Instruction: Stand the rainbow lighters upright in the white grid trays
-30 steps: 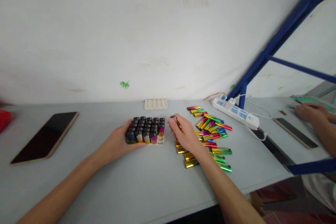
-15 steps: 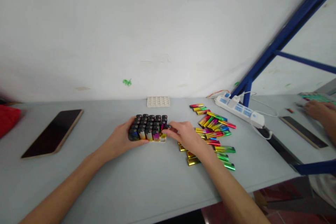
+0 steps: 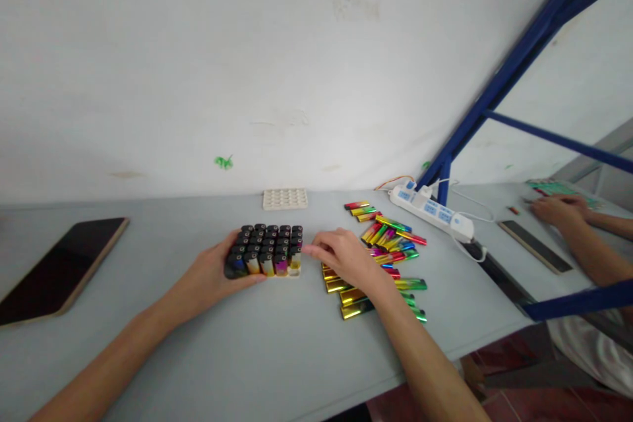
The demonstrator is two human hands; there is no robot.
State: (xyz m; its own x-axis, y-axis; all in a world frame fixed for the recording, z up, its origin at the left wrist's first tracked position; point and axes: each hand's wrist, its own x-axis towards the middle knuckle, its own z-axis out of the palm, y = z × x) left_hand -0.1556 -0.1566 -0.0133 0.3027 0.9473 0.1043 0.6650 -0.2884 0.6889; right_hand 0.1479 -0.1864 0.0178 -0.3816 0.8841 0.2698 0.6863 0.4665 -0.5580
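Rows of lighters [image 3: 267,264] with black tops stand upright, packed together in a white tray [image 3: 279,276]. A round socket shows at the tray's front right corner. My left hand [image 3: 225,271] wraps round the left side of the block, its thumb along the front edge. At the right side, my right hand [image 3: 341,257] is beside the last column, its thumb tip by a yellowish lighter [image 3: 295,258]. Nothing shows between its loosely bent fingers. Shiny multicoloured lighters [image 3: 390,237] lie in a loose heap to the right, partly under my right wrist.
Another white tray [image 3: 285,198] lies by the wall. On the left is a dark tablet-like panel [image 3: 64,264]. A power strip [image 3: 432,212] with cables lies beside a blue metal frame [image 3: 445,171]. Beyond the frame, another person's hands [image 3: 558,209] rest on the table.
The lighter that my right hand held at the right column now stands in the tray, and the fingers have come off it. The camera view has shifted right.
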